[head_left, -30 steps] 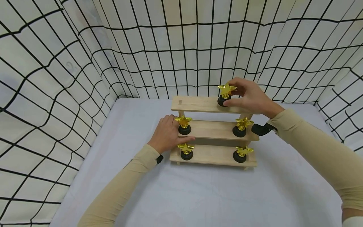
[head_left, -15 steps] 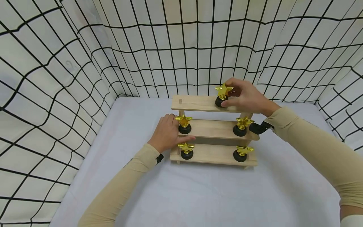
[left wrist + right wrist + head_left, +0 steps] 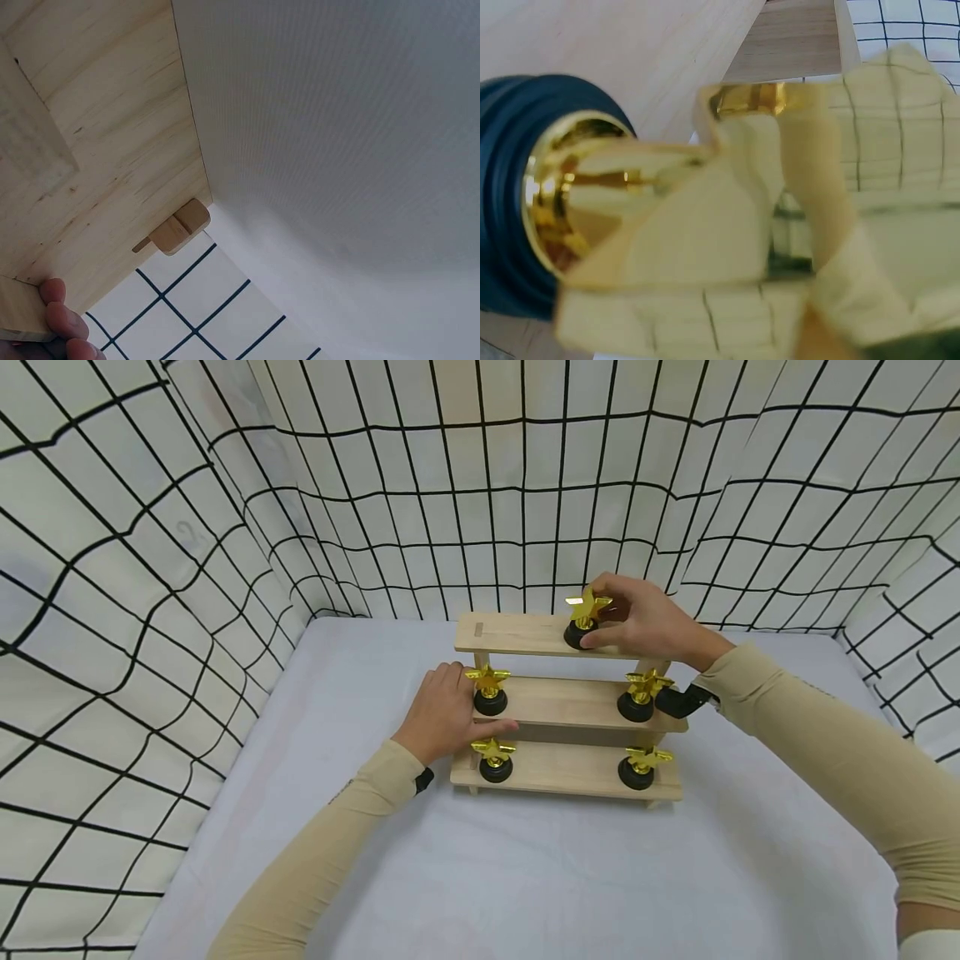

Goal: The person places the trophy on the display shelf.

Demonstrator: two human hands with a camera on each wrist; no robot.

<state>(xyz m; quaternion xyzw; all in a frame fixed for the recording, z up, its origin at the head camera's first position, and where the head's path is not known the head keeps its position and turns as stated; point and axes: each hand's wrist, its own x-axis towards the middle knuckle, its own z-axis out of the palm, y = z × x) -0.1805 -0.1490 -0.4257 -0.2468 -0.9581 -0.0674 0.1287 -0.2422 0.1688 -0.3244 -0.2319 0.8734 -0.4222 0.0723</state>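
Note:
A three-tier wooden display shelf [image 3: 555,703] stands on the white-covered table. On its top board, right of the middle, my right hand [image 3: 648,617] pinches a gold star trophy [image 3: 588,607] by its black base, thumb in front. My left hand [image 3: 442,714] grips the shelf's left side at the middle tier, thumb stretched along the front; in the left wrist view its fingertips [image 3: 66,322] curl round a board end [image 3: 21,307]. Beside that hand sits a middle-left trophy [image 3: 490,690]. Close up in the right wrist view is a blurred gold star trophy [image 3: 592,202]; my right hand is hidden there.
More star trophies stand on the shelf: a middle-right trophy [image 3: 637,695] close by my right wrist's black camera [image 3: 684,702], a bottom-left trophy [image 3: 494,761] and a bottom-right trophy [image 3: 639,767]. White walls with a black grid [image 3: 521,489] enclose the table [image 3: 525,877] behind and at the sides.
My right hand has shifted the pinched trophy a short way left along the top board and slightly toward the front. My left hand keeps its place on the shelf.

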